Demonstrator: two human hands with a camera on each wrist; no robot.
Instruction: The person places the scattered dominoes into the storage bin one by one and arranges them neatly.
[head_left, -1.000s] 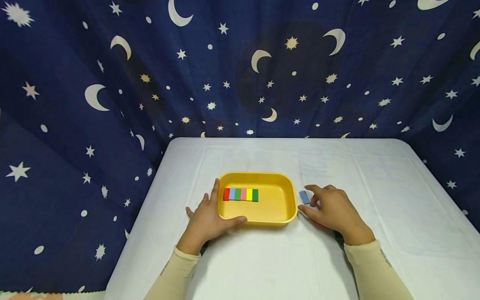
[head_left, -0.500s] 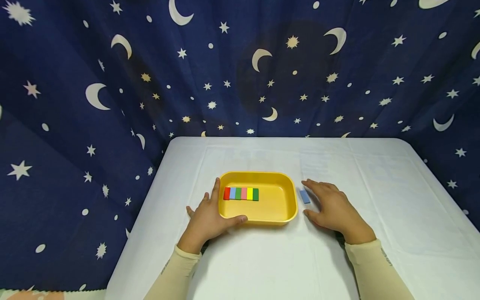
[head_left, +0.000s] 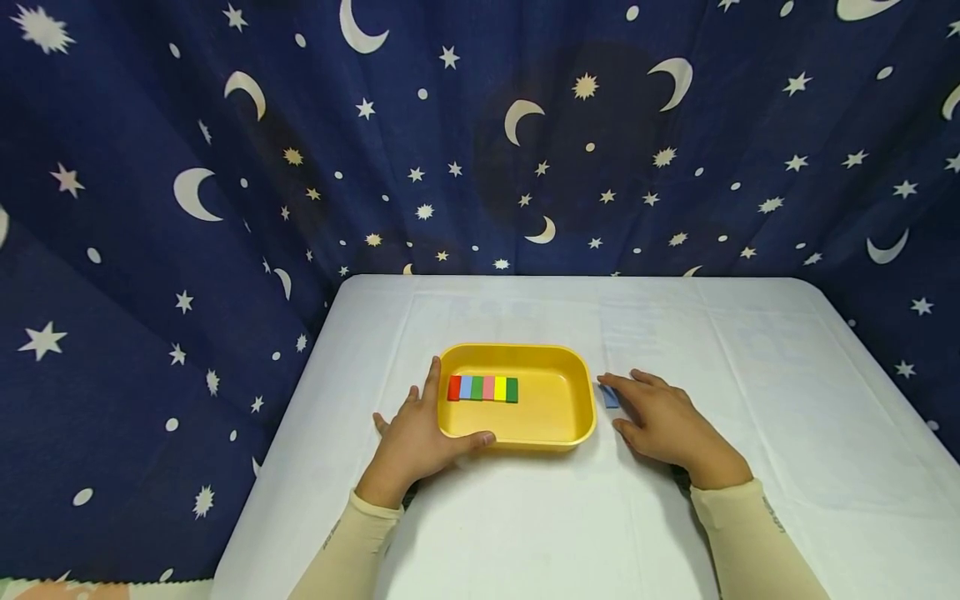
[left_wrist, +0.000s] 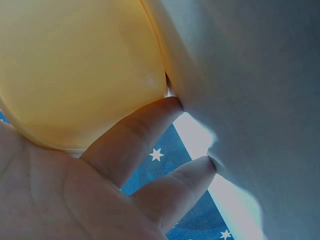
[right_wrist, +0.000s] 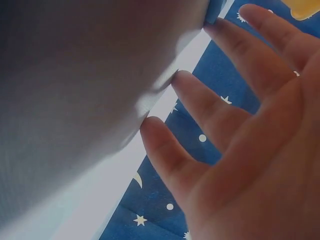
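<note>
A yellow tray [head_left: 558, 417] stands on the white-covered table, holding a row of several coloured blocks [head_left: 488, 388] side by side, red through dark green. My left hand [head_left: 416, 437] rests at the tray's near left corner. Its thumb lies along the near rim and its straight index finger along the left side; in the left wrist view two fingers stretch past the tray wall [left_wrist: 80, 75]. Just right of the tray lies a blue block [head_left: 611, 398], partly covered by my right hand [head_left: 671, 421]. One fingertip meets this blue block [right_wrist: 215, 11] in the right wrist view; the fingers are loosely spread.
The white tablecloth [head_left: 540, 533] spreads around the tray and both hands. Behind and at the sides hangs a dark blue curtain [head_left: 465, 117] with moons and stars.
My right thumb drew back from the tray and my index finger came down over the blue block. A bit of red seen under that hand earlier no longer shows. My left hand stayed put.
</note>
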